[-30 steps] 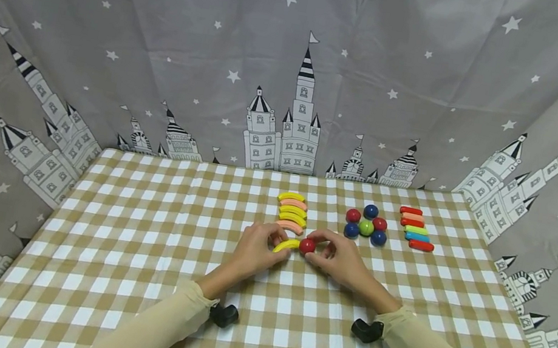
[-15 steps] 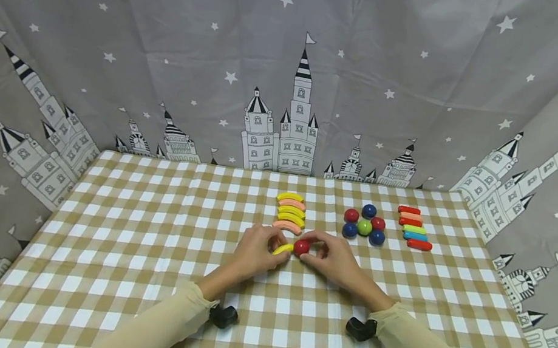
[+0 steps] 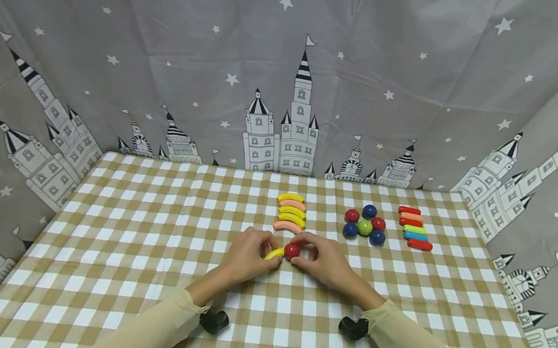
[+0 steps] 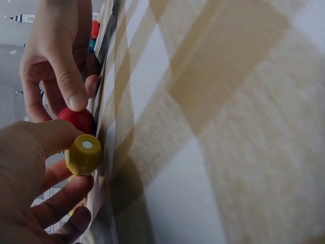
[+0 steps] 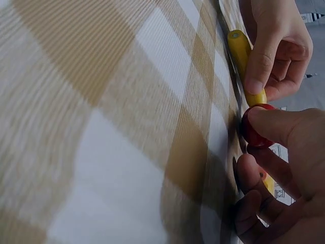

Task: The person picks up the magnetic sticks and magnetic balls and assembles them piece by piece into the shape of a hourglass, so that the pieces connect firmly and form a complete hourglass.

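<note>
My left hand (image 3: 247,255) pinches a yellow curved magnetic rod (image 3: 274,253) between thumb and fingers. In the left wrist view its near end shows a pale round dot. A shiny red ball (image 3: 292,251) is held between the thumb and fingertips of my right hand (image 3: 326,262). Ball and rod meet end to end, low over the checked cloth, as the right wrist view shows with the rod (image 5: 237,48) running up from the ball (image 5: 256,133). Just beyond the hands, yellow and peach curved rods (image 3: 291,216) lie in a column.
Right of the column sits a cluster of blue and red balls around a green ball (image 3: 365,228). Farther right, several short straight rods (image 3: 415,236) lie in red, peach, green and blue. A brown-and-white checked cloth (image 3: 133,248) covers the table; grey castle-print curtains (image 3: 200,13) surround it.
Both hands have shifted a little left and nearer to me, carrying the yellow curved rod and the red ball together. The other pieces stay where they were.
</note>
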Motion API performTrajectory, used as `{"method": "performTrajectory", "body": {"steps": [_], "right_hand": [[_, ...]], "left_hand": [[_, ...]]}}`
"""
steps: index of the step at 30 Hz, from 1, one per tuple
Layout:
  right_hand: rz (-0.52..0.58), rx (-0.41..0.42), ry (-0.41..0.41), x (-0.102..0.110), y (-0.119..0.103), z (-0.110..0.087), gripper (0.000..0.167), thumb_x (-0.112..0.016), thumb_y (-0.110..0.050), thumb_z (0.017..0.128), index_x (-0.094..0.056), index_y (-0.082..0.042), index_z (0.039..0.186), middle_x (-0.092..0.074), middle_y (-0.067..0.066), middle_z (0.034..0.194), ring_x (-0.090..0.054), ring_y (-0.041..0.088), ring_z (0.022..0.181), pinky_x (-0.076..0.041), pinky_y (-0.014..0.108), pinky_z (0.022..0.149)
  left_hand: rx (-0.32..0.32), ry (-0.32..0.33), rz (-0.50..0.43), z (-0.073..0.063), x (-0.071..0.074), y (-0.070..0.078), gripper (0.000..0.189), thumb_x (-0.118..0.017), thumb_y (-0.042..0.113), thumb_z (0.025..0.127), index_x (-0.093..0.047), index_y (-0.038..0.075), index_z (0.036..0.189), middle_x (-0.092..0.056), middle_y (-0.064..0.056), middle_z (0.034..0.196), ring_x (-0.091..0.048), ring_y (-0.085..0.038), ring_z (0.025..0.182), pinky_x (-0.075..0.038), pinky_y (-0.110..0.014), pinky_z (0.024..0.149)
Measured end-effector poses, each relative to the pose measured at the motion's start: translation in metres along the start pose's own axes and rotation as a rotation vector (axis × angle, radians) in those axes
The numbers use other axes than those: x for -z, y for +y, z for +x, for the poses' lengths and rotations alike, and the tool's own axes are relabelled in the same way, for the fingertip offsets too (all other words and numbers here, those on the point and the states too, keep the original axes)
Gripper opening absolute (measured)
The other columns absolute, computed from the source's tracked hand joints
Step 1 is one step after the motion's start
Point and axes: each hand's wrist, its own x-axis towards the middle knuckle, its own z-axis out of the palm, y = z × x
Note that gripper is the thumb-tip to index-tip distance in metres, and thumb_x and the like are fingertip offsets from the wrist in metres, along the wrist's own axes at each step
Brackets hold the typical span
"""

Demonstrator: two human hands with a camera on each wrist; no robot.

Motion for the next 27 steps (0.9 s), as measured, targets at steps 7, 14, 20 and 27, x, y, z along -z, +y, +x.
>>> {"method": "performTrajectory", "body": {"steps": [7, 14, 20, 27], "right_hand": [[-0.024, 0.037, -0.027, -0.007, -0.005, 0.005, 0.028, -0.082, -0.02, 0.089, -0.073, -0.022, 0.116, -0.071, -0.011, 0.105, -0.058, 0.014, 0.076, -0.048, 0.029, 0.07], [-0.001, 0.054, -0.037, -0.011, -0.003, 0.007, 0.03, -0.082, -0.018, 0.089, -0.072, -0.023, 0.117, -0.072, -0.013, 0.11, -0.064, 0.01, 0.097, -0.051, 0.035, 0.088], [0.037, 0.047, -0.066, -0.006, -0.002, 0.003, 0.042, -0.08, -0.016, 0.091, -0.067, -0.019, 0.131, -0.071, -0.006, 0.12, -0.065, 0.014, 0.102, -0.051, 0.037, 0.087], [0.098, 0.026, -0.062, 0.008, 0.0, -0.003, 0.046, -0.078, -0.017, 0.093, -0.063, -0.013, 0.136, -0.071, 0.006, 0.12, -0.064, 0.017, 0.089, -0.053, 0.032, 0.077]], "left_hand": [[-0.001, 0.02, 0.001, -0.009, 0.004, -0.006, 0.015, -0.084, 0.017, 0.079, -0.071, 0.013, 0.085, -0.058, 0.003, 0.067, -0.044, -0.012, 0.067, -0.037, -0.03, 0.066], [-0.041, 0.036, 0.011, -0.012, 0.004, -0.013, 0.015, -0.083, 0.02, 0.08, -0.071, 0.014, 0.085, -0.06, 0.003, 0.066, -0.046, -0.011, 0.065, -0.038, -0.03, 0.066], [-0.054, 0.031, 0.019, -0.013, 0.004, -0.014, 0.015, -0.083, 0.02, 0.081, -0.069, 0.014, 0.084, -0.059, 0.003, 0.066, -0.046, -0.011, 0.066, -0.038, -0.031, 0.067], [-0.02, 0.012, 0.075, -0.017, 0.011, -0.013, 0.018, -0.08, 0.024, 0.078, -0.063, 0.016, 0.08, -0.054, 0.004, 0.065, -0.043, -0.014, 0.064, -0.034, -0.032, 0.065]]}}
